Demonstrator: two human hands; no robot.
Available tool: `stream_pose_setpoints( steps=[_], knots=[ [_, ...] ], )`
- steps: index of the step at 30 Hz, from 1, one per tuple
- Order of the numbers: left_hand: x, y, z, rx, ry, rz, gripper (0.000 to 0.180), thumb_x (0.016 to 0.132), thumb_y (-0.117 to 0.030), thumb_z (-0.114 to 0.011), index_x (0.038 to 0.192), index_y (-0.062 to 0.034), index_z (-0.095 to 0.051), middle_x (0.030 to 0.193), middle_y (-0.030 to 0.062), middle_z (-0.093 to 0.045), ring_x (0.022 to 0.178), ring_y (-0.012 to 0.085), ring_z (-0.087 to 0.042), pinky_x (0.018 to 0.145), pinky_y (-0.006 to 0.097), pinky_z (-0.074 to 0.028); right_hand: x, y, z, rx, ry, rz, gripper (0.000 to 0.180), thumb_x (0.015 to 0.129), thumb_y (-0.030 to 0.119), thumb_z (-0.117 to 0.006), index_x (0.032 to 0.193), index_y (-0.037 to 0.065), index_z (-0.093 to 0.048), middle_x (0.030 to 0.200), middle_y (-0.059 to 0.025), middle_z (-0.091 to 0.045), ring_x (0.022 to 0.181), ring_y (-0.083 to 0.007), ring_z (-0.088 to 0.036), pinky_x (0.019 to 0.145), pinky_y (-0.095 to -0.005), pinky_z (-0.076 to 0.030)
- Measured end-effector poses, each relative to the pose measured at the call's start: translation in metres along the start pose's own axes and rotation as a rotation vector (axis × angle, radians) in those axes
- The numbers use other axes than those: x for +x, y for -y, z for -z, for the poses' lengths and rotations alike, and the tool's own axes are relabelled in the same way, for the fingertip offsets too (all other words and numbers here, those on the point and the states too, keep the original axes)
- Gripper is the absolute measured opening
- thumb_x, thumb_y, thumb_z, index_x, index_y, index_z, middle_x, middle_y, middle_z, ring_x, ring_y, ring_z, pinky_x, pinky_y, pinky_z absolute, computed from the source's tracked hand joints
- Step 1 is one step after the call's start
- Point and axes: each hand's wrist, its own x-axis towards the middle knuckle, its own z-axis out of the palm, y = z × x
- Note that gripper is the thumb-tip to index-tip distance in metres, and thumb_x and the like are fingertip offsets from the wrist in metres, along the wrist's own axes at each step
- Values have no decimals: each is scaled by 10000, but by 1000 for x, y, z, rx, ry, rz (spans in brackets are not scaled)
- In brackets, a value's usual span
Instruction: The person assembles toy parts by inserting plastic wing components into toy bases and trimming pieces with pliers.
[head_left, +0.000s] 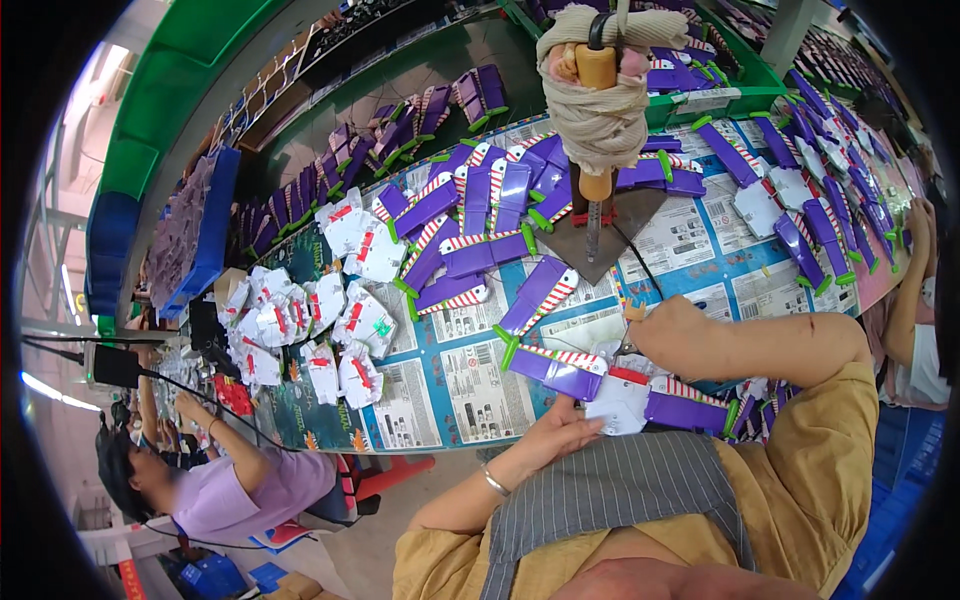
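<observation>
At the table's near edge my left hand (562, 432) is closed on the lower rim of a white plastic body (618, 402) with a red piece on top. Purple parts flank this body: one purple striped part (556, 372) with a green end on its left, another purple part (690, 408) on its right. Just above the body, my right hand (668, 328) is closed, its fingertips mostly hidden; I cannot make out what they hold. Farther up hangs a cloth-wrapped power screwdriver (594, 110), its metal shaft over a dark plate (590, 245).
Several purple striped parts (490, 195) lie heaped mid-table, with white bodies (355, 320) to the left. Joined purple-and-white pieces (820, 220) spread at the right. A green crate (720, 102) stands at the back. Co-workers sit left (250, 480) and right (915, 300).
</observation>
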Motion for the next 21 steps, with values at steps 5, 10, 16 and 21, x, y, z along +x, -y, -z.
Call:
stream_pose_setpoints(
  steps=[5,10,16,21],
  knots=[
    [26,-2,-13,-195,-147,-8,450,837,-10,-595,1249,-59,-420,1205,70,-531,1113,200,-529,917,332,-466,21,-25,2,128,214,26,276,725,76,-534,985,59,-628,850,-190,-641,773,-343,-639,652,-447,-505],
    [17,-2,-14,-179,-209,-234,465,752,86,-534,1205,-4,-479,1173,138,-562,1077,280,-564,927,422,-457,-9,-8,0,160,-261,40,204,725,55,-547,922,0,-544,703,-169,-614,679,-353,-618,597,-444,-476],
    [22,-12,-23,-351,-313,-237,625,822,-6,-595,1367,-53,-291,1276,100,-447,1176,225,-459,997,400,-391,-19,-3,-6,194,-447,72,192,722,37,-543,905,-9,-505,638,-127,-571,609,-313,-594,554,-422,-444],
    [21,-10,-28,-307,-357,-261,621,826,-43,-610,1362,-50,-297,1273,102,-447,1182,226,-453,1001,394,-387,-21,1,-7,131,-446,38,148,760,86,-536,881,0,-542,682,-110,-594,629,-275,-613,564,-387,-453]
  ],
)
